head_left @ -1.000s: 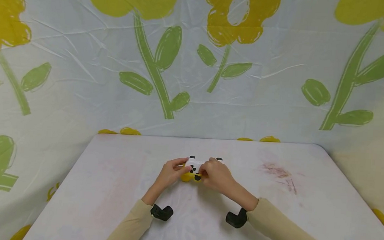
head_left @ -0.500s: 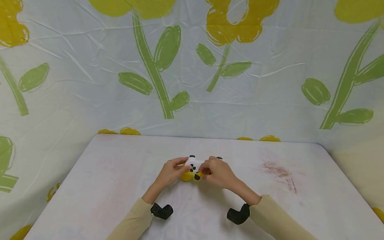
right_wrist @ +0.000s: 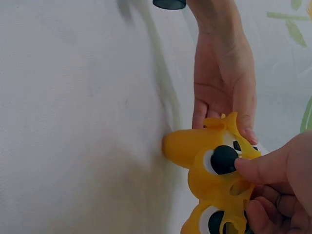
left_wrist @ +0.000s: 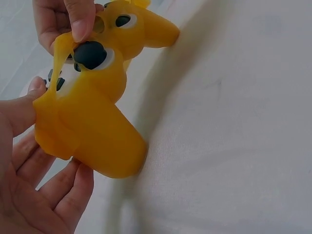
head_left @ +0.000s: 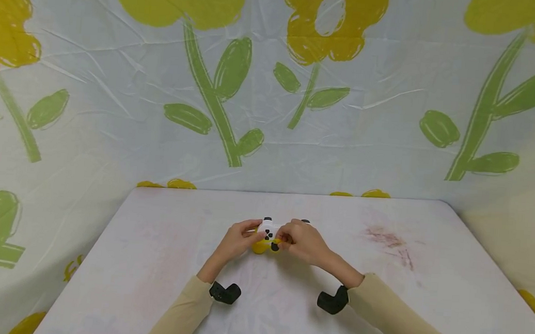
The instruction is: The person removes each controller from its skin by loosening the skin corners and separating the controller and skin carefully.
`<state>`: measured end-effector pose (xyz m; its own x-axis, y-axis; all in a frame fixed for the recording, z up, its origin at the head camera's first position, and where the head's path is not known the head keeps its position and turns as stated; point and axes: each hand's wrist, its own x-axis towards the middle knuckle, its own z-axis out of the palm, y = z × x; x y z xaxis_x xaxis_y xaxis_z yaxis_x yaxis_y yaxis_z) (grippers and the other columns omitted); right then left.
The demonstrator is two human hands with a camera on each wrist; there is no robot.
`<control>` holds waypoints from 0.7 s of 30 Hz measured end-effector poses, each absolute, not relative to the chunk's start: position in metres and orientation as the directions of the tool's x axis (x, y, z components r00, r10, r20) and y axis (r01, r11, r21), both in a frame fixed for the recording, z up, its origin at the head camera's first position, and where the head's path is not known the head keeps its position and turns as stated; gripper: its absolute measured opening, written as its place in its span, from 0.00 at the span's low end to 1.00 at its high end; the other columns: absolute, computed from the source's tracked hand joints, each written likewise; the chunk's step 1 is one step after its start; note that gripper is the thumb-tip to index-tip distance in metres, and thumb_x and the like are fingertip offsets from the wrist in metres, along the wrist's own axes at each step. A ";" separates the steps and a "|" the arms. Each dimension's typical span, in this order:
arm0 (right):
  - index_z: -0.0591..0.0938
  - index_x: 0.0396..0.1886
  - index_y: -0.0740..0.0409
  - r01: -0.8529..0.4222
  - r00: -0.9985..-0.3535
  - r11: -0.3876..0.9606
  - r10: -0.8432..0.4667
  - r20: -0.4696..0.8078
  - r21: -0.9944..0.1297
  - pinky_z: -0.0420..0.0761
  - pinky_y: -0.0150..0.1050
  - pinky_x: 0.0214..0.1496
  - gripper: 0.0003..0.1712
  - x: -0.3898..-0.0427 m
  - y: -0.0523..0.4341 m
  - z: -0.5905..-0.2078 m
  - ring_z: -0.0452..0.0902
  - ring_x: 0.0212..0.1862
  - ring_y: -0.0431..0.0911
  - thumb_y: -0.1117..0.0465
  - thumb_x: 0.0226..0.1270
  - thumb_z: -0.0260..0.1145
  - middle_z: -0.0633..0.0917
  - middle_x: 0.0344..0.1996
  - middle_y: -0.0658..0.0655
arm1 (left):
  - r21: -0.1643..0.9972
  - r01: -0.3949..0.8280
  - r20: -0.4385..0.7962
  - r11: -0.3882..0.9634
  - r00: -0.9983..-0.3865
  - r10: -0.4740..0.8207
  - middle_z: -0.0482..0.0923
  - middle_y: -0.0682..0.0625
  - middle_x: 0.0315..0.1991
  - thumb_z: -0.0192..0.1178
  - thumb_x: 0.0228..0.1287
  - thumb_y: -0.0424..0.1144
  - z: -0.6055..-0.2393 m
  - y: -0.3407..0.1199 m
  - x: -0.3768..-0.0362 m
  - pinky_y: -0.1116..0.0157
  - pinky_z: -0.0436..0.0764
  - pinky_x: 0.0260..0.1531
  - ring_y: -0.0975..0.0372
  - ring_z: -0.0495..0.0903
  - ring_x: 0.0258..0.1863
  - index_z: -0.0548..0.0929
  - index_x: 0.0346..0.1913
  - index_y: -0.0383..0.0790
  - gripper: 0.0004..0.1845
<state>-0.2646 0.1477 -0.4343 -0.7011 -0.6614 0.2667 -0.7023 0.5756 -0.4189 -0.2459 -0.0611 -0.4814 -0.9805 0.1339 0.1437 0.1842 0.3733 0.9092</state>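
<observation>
Half-curled left hand [head_left: 239, 240] grips two-handled white plastic gamepad [head_left: 267, 226] in yellow rubbery sleeve [left_wrist: 100, 126]; curled right hand [head_left: 305, 242] pinches sleeve, which overstretching could tear

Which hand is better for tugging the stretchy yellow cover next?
Probably the right hand: it pinches the yellow cover beside a black thumbstick, while the left hand supports one end of the controller.

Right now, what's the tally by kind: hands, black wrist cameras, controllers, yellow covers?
Left hand and right hand: 2
Wrist cameras: 2
Controller: 1
Cover: 1
Total: 6
</observation>
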 end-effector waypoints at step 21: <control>0.87 0.23 0.53 -0.771 -0.637 0.556 -0.668 0.385 -0.311 0.74 0.27 0.30 0.06 -0.257 0.150 -0.443 0.70 0.26 0.36 0.68 0.48 0.76 0.82 0.21 0.46 | 0.915 0.161 0.147 0.369 -0.987 0.067 0.76 0.32 0.58 0.61 0.66 0.40 -0.478 -0.055 -0.239 0.56 0.80 0.52 0.43 0.80 0.53 0.76 0.60 0.30 0.23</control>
<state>-0.2571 0.1497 -0.4428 -0.6373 -0.6678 0.3846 -0.7706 0.5560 -0.3114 -0.2389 -0.0546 -0.4782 -0.9869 0.0671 0.1469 0.1614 0.3688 0.9154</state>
